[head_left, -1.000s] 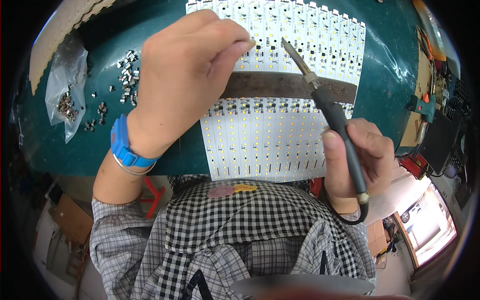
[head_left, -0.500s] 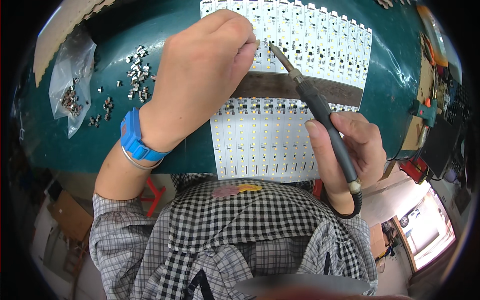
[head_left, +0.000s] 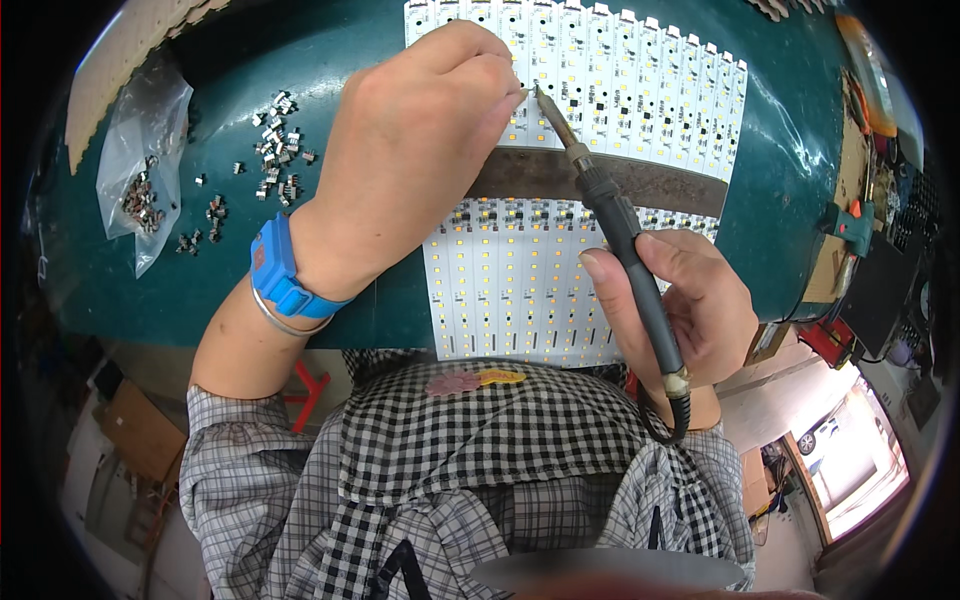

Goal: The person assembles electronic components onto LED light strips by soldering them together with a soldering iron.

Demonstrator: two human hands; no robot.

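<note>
My right hand (head_left: pixel 712 310) is wrapped around the dark grip of a soldering iron (head_left: pixel 625 240), whose tip slants up and left onto the upper row of white LED circuit strips (head_left: pixel 650 85). My left hand (head_left: pixel 410 150), palm down with a blue wrist strap (head_left: pixel 275 270), hovers over the left part of that row. Its thumb and forefinger pinch what looks like a thin wire beside the iron's tip; the fingers hide most of it. A lower bank of strips (head_left: pixel 500 290) lies nearer me, and a dark flat bar (head_left: pixel 640 178) runs between the two banks.
Small components (head_left: pixel 280 145) are scattered on the green table (head_left: pixel 390 320) left of my left hand. Farther left lies a clear plastic bag (head_left: pixel 150 120) with more components. Tools and a green-handled object (head_left: pixel 853 228) crowd the right edge. The iron's cord (head_left: pixel 660 435) loops below my right hand.
The soldering iron and my right hand have shifted left, the tip moving slightly left along the strips. My left hand has moved slightly right, still pinching. The strips have shifted a little.
</note>
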